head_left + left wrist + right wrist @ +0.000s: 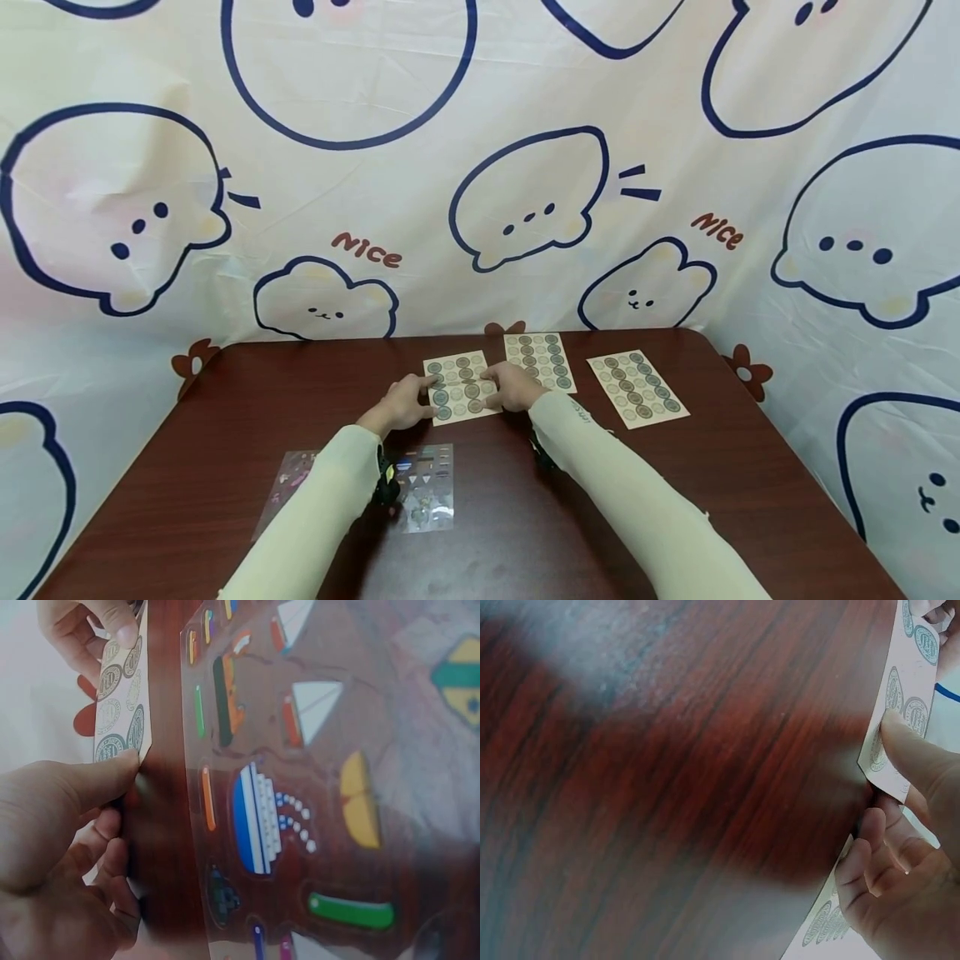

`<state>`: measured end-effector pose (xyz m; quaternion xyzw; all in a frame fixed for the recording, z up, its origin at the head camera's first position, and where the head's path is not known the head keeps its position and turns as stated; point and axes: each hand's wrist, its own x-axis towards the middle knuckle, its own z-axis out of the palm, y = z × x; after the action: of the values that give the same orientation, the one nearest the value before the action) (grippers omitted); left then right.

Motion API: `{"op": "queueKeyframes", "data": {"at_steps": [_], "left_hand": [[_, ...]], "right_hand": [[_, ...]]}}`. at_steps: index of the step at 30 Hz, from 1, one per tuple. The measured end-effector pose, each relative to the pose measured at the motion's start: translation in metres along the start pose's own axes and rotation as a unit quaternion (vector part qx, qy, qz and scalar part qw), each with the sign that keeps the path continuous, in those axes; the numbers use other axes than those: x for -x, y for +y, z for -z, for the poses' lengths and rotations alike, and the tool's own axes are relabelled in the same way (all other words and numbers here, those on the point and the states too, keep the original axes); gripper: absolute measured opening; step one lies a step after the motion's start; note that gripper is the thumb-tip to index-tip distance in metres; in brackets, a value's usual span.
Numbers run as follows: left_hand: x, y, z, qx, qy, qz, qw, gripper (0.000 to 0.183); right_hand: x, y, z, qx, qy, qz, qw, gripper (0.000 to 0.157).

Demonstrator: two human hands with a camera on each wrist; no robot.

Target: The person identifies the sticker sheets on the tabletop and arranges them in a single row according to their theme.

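A cream sheet of round stamp-style stickers (pixel 457 391) is at the far middle of the table, with a hand at each side edge. My left hand (pixel 405 403) pinches its left edge; in the left wrist view the thumb (pixel 112 776) lies on the sheet's near corner, with the other fingers curled below. On the opposite edge, my right hand (pixel 514 387) pinches the sheet. The right wrist view shows that thumb (pixel 911 742) pressed on the printed face and fingers bent beneath. Parts of both edges are hidden by the fingers.
A second similar sticker sheet (pixel 553 367) lies just behind the right hand, and a third (pixel 637 388) farther right. Clear plastic sheets with colourful boat stickers (pixel 429 492) lie near the left forearm. A printed cloth (pixel 420 192) hangs behind the dark wooden table (pixel 517 508).
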<state>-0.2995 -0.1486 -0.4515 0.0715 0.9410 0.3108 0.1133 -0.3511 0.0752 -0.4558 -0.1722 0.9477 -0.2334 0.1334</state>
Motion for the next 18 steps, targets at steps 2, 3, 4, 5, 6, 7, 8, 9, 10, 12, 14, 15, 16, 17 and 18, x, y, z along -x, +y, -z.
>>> {"op": "queueKeyframes", "data": {"at_steps": [2,3,4,5,6,7,8,9,10,12,14,15,16,17,18], "left_hand": [[0.001,0.001,0.001,-0.002,-0.003,-0.001,1.0,0.064],[0.001,0.002,0.001,-0.004,-0.004,-0.002,1.0,0.064],[0.001,0.002,0.001,-0.004,-0.007,-0.003,1.0,0.064],[0.001,0.003,0.002,-0.009,-0.008,-0.006,0.9999,0.064],[0.001,0.003,0.002,-0.011,-0.009,-0.007,0.9999,0.064],[0.001,0.003,0.002,-0.013,-0.011,-0.009,0.9998,0.064],[0.001,0.003,0.003,-0.014,-0.012,-0.009,0.9998,0.064],[0.0,0.003,0.003,-0.015,-0.014,-0.011,0.9997,0.064],[0.0,0.004,0.003,-0.014,-0.014,-0.011,0.9997,0.064],[0.0,0.004,0.002,-0.01,-0.015,-0.015,0.9997,0.064],[0.0,0.003,0.003,-0.001,-0.012,-0.021,0.9997,0.064],[0.0,0.003,0.002,0.005,-0.01,-0.024,0.9996,0.064],[0.001,0.002,0.002,0.011,-0.006,-0.027,0.9996,0.064],[0.001,0.001,0.001,0.017,-0.002,-0.031,0.9994,0.065],[0.001,0.0,0.001,0.022,0.003,-0.033,0.9992,0.065]], "right_hand": [[0.005,-0.006,0.003,-0.006,-0.005,-0.01,1.0,0.054],[0.006,-0.008,0.003,-0.01,-0.005,-0.011,1.0,0.054],[0.009,-0.009,0.004,-0.012,-0.005,-0.011,1.0,0.054],[0.011,-0.011,0.005,-0.012,-0.005,-0.011,1.0,0.054],[0.012,-0.013,0.006,-0.015,-0.007,-0.019,1.0,0.054],[0.014,-0.014,0.007,-0.013,-0.007,-0.019,1.0,0.054],[0.014,-0.015,0.007,-0.007,-0.005,-0.019,1.0,0.054],[0.015,-0.016,0.007,-0.002,-0.005,-0.02,1.0,0.055],[0.015,-0.017,0.008,0.005,-0.005,-0.02,1.0,0.055],[0.015,-0.017,0.007,0.019,-0.002,-0.022,1.0,0.055],[0.014,-0.018,0.007,0.033,0.001,-0.022,0.999,0.056],[0.014,-0.018,0.007,0.038,0.003,-0.021,0.999,0.056],[0.014,-0.018,0.007,0.043,0.005,-0.019,0.999,0.056],[0.015,-0.019,0.007,0.045,0.007,-0.018,0.999,0.056],[0.015,-0.019,0.007,0.046,0.009,-0.013,0.999,0.057]]}}
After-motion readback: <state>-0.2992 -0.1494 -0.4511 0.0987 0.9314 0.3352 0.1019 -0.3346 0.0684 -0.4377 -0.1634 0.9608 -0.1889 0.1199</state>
